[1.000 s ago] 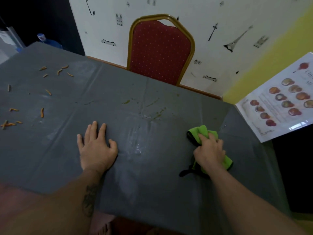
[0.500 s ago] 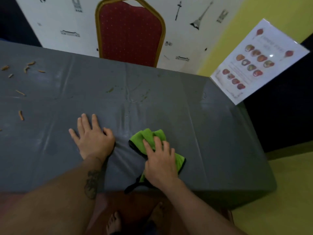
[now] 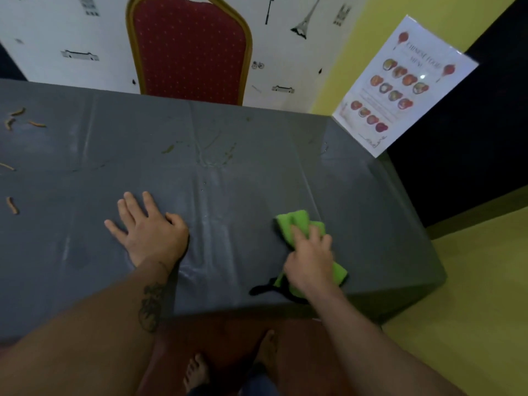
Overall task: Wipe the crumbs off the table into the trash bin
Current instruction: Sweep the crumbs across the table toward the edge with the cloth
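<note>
One table here, covered in a smooth grey plastic sheet with fold creases and some wet-looking streaks near the middle. I count five orange crumbs in view, all thin curly stick shapes: three clustered at about 10 o'clock, one sliver at the left edge around 9, and one short chunk a bit lower at 9. A few greenish smears sit up toward 12.

One cloth, bright green, fuzzy microfibre look, with a black edge and black loop trailing off near the table's front edge, at roughly 4 o'clock. The right hand sits on top of it, fingers bent over the bunched fabric and gripping it, a bit blurred. The left hand lies flat on the sheet at about 7 o'clock, fingers spread, palm down, holding nothing, forearm angled in from lower left.

One red padded chair with a gold frame at 12, one laminated food menu at 2. Two bare feet on the floor at 6. No bin in shot.
</note>
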Demonstrator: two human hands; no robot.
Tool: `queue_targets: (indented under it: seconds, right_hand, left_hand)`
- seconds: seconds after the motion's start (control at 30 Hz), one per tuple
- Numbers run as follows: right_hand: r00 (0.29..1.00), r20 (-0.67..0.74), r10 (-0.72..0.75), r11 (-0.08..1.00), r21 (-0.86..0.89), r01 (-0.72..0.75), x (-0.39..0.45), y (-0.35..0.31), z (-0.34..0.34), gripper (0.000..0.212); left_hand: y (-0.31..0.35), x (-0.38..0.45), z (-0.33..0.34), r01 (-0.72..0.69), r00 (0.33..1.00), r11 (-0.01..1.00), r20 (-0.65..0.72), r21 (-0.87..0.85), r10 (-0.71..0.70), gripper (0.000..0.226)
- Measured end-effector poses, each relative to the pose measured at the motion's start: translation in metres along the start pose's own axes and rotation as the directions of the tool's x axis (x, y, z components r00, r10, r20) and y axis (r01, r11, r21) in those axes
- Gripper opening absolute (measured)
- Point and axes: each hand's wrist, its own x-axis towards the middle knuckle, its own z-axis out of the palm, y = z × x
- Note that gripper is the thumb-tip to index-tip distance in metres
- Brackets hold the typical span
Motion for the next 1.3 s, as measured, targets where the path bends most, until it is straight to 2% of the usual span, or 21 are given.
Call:
queue_targets:
  seconds: [0.1, 0.17, 0.27, 0.3, 0.37, 0.47, 0.53, 0.6, 0.67, 0.73, 0.87, 0.97, 1.03, 1.1, 1.3]
  right_hand:
    - [0.942, 0.038, -0.334, 0.942, 0.000, 0.335, -0.028, -0.058, 0.021, 0.068]
    - [0.900, 0.067, -0.431, 0.902, 0.011, 0.432, -0.029, -0.069, 0.025, 0.070]
    - [0.862, 0.075, -0.501, 0.864, -0.011, 0.503, -0.007, -0.048, 0.018, 0.070]
    - [0.860, 0.072, -0.505, 0.861, -0.036, 0.508, 0.001, -0.038, 0.016, 0.070]
    - [0.904, 0.047, -0.425, 0.900, -0.090, 0.427, 0.019, -0.017, 0.011, 0.070]
    - [0.996, 0.005, -0.092, 0.994, -0.063, 0.092, 0.042, 0.003, -0.001, 0.069]
    - [0.999, 0.030, 0.036, 0.999, -0.002, -0.036, 0.053, 0.003, -0.010, 0.071]
    - [0.998, 0.056, -0.013, 0.999, 0.052, 0.010, 0.062, -0.009, -0.013, 0.074]
    - [0.984, 0.050, -0.168, 0.983, 0.081, 0.164, 0.070, -0.029, -0.012, 0.074]
    - [0.929, 0.048, -0.368, 0.928, 0.082, 0.363, 0.075, -0.057, -0.005, 0.075]
    - [0.711, 0.068, -0.700, 0.714, 0.044, 0.699, 0.082, -0.125, 0.007, 0.066]
    - [0.571, 0.103, -0.815, 0.575, 0.016, 0.818, 0.092, -0.155, 0.014, 0.064]
    - [0.521, 0.097, -0.848, 0.520, -0.034, 0.853, 0.107, -0.156, 0.015, 0.065]
    - [0.549, 0.113, -0.828, 0.545, -0.062, 0.836, 0.130, -0.148, 0.010, 0.064]
    - [0.791, 0.106, -0.603, 0.783, -0.112, 0.612, 0.189, -0.080, -0.015, 0.069]
  left_hand:
    - [-0.001, 0.001, 0.001, -0.002, 1.000, 1.000, 0.005, 0.004, 0.002, 0.069]
    - [-0.001, 0.001, 0.000, 0.003, 1.000, 1.000, 0.010, -0.002, -0.003, 0.069]
    - [-0.001, 0.000, -0.002, 0.003, 1.000, 1.000, 0.000, -0.022, -0.003, 0.068]
    - [-0.001, 0.000, -0.002, 0.007, 1.000, 0.999, -0.005, -0.032, -0.008, 0.067]
    - [0.000, 0.000, -0.001, 0.019, 0.999, 0.999, -0.030, -0.050, -0.021, 0.067]
    - [0.001, 0.001, 0.000, 0.023, 0.999, 0.998, -0.033, -0.050, -0.024, 0.068]
    - [0.001, 0.001, 0.001, 0.024, 0.999, 0.999, -0.036, -0.043, -0.026, 0.067]
    - [0.002, 0.002, 0.000, 0.037, 0.999, 0.999, -0.032, -0.036, -0.038, 0.067]
    - [0.003, 0.001, -0.001, 0.042, 0.999, 0.999, -0.022, -0.023, -0.042, 0.068]
    - [0.003, 0.002, -0.001, 0.048, 0.999, 0.999, -0.011, -0.007, -0.048, 0.068]
    - [0.003, 0.005, 0.004, 0.060, 0.997, 0.998, -0.049, 0.028, -0.059, 0.070]
    - [0.001, 0.003, 0.007, 0.060, 0.994, 0.997, -0.096, 0.041, -0.056, 0.070]
    - [0.002, 0.003, 0.008, 0.066, 0.990, 0.997, -0.125, 0.042, -0.060, 0.071]
    - [0.002, 0.004, 0.008, 0.073, 0.990, 0.996, -0.123, 0.044, -0.068, 0.070]
    - [0.003, 0.003, 0.005, 0.082, 0.990, 0.997, -0.115, 0.013, -0.080, 0.069]
